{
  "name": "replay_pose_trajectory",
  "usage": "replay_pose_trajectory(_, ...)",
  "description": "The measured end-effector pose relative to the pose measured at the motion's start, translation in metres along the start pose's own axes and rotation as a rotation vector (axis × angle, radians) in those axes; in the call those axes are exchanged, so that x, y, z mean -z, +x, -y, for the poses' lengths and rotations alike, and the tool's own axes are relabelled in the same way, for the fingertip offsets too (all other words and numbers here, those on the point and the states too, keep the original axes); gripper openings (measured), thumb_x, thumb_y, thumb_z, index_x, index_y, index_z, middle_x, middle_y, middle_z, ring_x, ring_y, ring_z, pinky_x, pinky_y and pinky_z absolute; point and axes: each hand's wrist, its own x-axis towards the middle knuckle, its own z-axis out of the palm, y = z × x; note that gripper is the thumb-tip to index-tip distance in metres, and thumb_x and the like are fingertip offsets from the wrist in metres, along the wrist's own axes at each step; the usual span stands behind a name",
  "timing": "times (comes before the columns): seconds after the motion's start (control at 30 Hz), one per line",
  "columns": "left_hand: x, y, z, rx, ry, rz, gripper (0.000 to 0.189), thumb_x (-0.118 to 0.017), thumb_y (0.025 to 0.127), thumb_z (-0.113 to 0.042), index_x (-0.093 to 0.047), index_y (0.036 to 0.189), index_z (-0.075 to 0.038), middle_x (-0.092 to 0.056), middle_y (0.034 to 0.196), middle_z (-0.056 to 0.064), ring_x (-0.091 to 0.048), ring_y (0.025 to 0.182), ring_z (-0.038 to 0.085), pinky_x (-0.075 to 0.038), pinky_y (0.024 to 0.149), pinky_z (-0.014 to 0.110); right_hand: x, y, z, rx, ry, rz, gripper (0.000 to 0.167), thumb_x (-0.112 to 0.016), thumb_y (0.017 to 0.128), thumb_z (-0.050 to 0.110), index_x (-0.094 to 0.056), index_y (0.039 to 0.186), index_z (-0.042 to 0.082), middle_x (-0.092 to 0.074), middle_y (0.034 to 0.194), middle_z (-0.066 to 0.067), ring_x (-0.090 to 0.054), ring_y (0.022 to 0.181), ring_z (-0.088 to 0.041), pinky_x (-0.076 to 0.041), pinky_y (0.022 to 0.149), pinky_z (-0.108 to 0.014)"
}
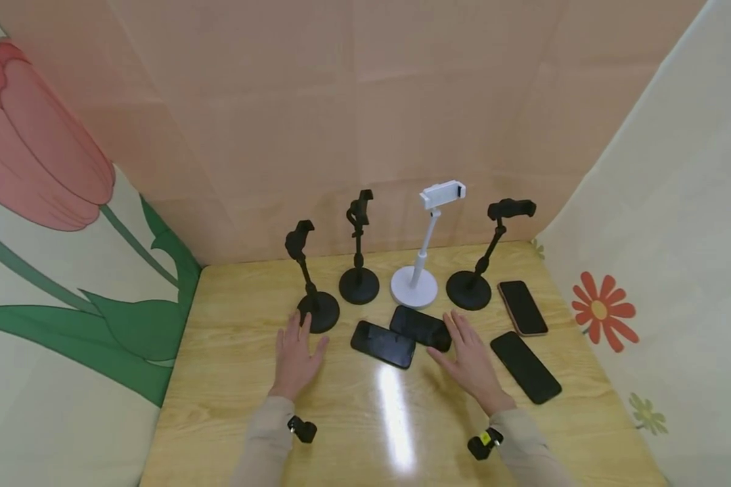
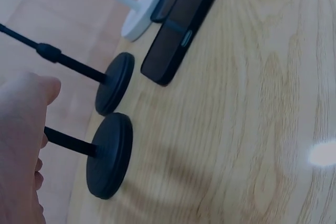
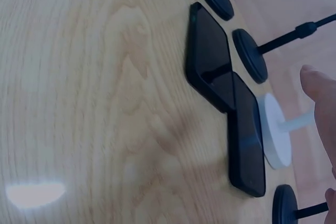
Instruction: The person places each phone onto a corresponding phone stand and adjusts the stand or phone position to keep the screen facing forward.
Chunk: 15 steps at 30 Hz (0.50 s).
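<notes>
My left hand (image 1: pixel 295 360) reaches over the front of the leftmost black phone stand (image 1: pixel 319 312), fingers spread. In the left wrist view the hand (image 2: pixel 21 140) holds nothing I can see; whether it touches the stand I cannot tell. My right hand (image 1: pixel 470 365), fingers extended, hovers by the right end of a black phone (image 1: pixel 419 327). In the right wrist view that hand (image 3: pixel 325 114) appears raised above the table. Another black phone (image 1: pixel 382 343) lies face up to the left, its corner against the first one. Just behind them stands a white phone stand (image 1: pixel 414 288).
Two more black stands, one (image 1: pixel 359 285) left of the white one and one (image 1: pixel 469 291) right of it, line the back. A pink-edged phone (image 1: pixel 522 308) and a black phone (image 1: pixel 526 367) lie at the right. Cloth walls (image 1: pixel 353 135) enclose the wooden table (image 1: pixel 219 379).
</notes>
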Motion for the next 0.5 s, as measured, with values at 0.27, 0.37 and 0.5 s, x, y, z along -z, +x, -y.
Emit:
replay_pose_trajectory(0.27, -0.013, 0.006, -0.006, 0.018, -0.026, 0.008, 0.07, -0.055, 0.104, -0.045, -0.038, 0.158, -0.004, -0.025, 0.167, 0.023, -0.024, 0.155, 0.042, -0.012, 0.126, 0.062, -0.015, -0.002, 0.009, 0.006, 0.026, 0.036, 0.087, -0.077, 0.092, 0.04, -0.038, 0.158, 0.0, -0.034, 0.162, -0.027, -0.032, 0.148, -0.049, -0.033, 0.115, -0.069)
replay_pose_trajectory(0.37, -0.016, 0.007, -0.007, 0.037, -0.033, 0.026, 0.069, -0.054, 0.105, -0.045, -0.037, 0.159, -0.004, -0.023, 0.168, 0.023, -0.021, 0.156, 0.04, -0.01, 0.126, 0.062, -0.02, -0.004, 0.013, 0.011, 0.032, 0.046, 0.086, -0.078, 0.092, 0.04, -0.038, 0.158, 0.001, -0.034, 0.162, -0.027, -0.034, 0.147, -0.049, -0.034, 0.114, -0.069)
replay_pose_trajectory(0.5, -0.022, 0.008, -0.007, 0.057, -0.039, 0.043, 0.068, -0.054, 0.105, -0.043, -0.038, 0.159, -0.004, -0.022, 0.169, 0.022, -0.02, 0.156, 0.04, -0.01, 0.126, 0.062, -0.026, -0.007, 0.018, 0.018, 0.039, 0.059, 0.086, -0.078, 0.091, 0.038, -0.038, 0.158, 0.001, -0.034, 0.162, -0.026, -0.035, 0.146, -0.05, -0.035, 0.113, -0.07)
